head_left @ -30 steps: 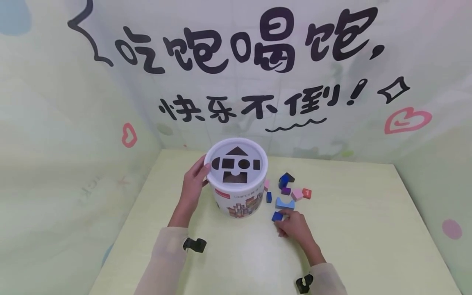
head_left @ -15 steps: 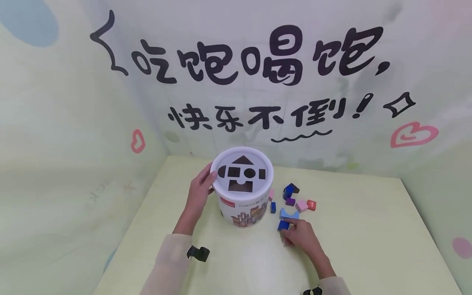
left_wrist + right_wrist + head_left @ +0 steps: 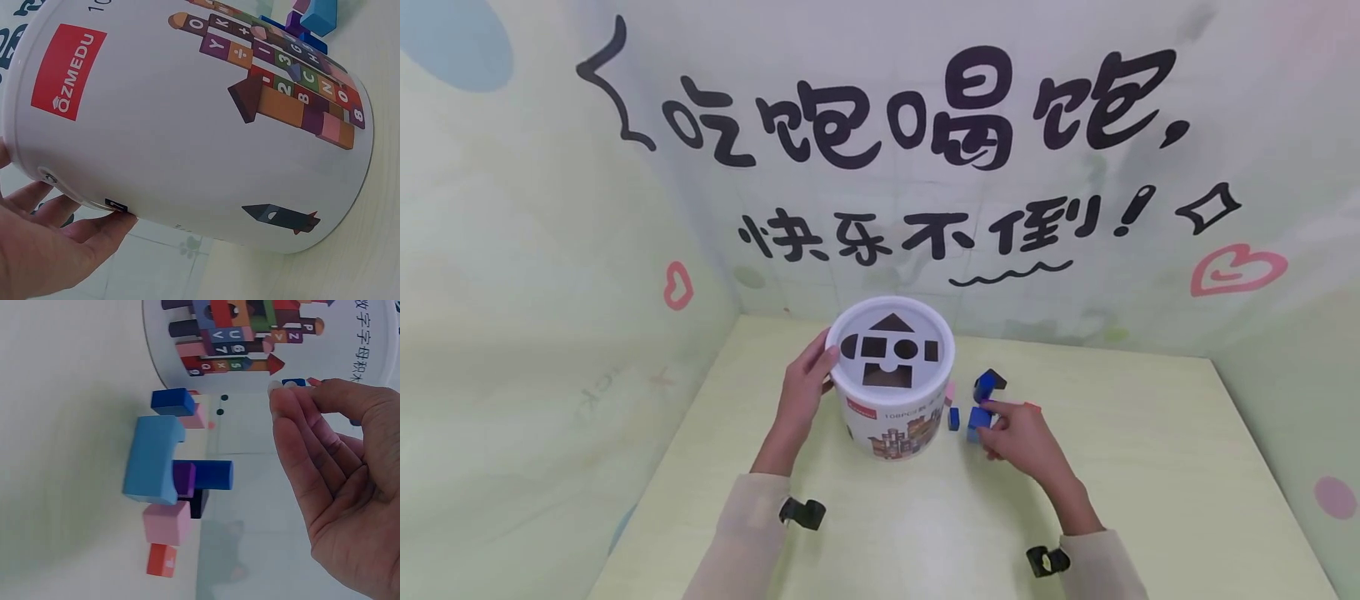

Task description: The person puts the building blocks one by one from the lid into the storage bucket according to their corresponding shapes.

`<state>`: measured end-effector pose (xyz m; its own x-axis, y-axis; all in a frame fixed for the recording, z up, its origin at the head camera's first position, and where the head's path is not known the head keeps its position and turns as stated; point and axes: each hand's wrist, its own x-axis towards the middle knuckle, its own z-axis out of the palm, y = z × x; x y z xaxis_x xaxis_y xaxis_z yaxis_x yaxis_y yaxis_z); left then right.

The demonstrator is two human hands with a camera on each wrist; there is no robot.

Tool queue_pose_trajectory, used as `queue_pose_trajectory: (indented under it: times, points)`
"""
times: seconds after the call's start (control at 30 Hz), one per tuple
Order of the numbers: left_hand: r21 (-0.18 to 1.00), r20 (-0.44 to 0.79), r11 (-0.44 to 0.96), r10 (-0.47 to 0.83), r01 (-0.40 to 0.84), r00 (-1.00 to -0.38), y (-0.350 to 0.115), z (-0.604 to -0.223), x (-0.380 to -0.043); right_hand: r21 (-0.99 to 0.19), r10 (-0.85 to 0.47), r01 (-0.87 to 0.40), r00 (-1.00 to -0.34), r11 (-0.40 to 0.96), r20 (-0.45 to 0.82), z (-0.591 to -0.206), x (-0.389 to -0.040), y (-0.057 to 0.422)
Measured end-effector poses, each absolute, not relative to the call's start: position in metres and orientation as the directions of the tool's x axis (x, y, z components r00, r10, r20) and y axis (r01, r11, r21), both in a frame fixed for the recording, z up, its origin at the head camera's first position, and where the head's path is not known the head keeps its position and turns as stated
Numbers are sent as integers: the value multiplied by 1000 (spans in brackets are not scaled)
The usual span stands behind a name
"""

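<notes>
A white bucket stands upright on the table, its lid pierced with triangle, square, round and other cutouts. My left hand grips the bucket at the left of its rim; the left wrist view shows the fingers against the bucket's side below the rim. My right hand pinches a blue block between thumb and fingertips, right of the bucket. In the right wrist view that block is mostly hidden behind the fingers, raised above a light blue arch block.
Right of the bucket lie a small dark blue block, a blue cylinder and a dark triangular block. The right wrist view also shows a purple block, a pink block and a red block. A printed cloth wall rises behind.
My right hand has lifted the blue block off the table and now covers several blocks in the head view. The left hand keeps its grip on the bucket. The head view has shifted slightly.
</notes>
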<state>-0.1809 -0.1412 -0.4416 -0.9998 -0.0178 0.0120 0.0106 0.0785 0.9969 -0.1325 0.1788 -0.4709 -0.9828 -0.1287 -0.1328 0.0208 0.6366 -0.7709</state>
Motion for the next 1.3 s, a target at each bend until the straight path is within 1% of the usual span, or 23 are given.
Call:
queue_pose_trajectory:
  times: [0.17, 0.57, 0.83, 1.17, 1.3]
  points:
    - [996, 9, 87, -21, 7, -1000, -141, -441, -180, -771, -167, -40, -982, 636, -86, -449, -140, 180]
    - [995, 11, 100, -14, 9, -1000, -142, -443, -182, -758, -247, -129, -968, 640, -44, -410, -153, 180]
    - [995, 7, 103, -19, 5, -1000, -142, -444, -183, -751, -271, -128, -960, 648, -71, -388, -158, 179]
    - [994, 4, 109, -22, 2, -1000, -143, -443, -182, -729, -318, -189, -947, 658, -41, -371, -164, 169]
    - [994, 2, 107, -25, 0, -1000, -143, -444, -183, -730, -320, -182, -946, 658, -53, -365, -169, 163]
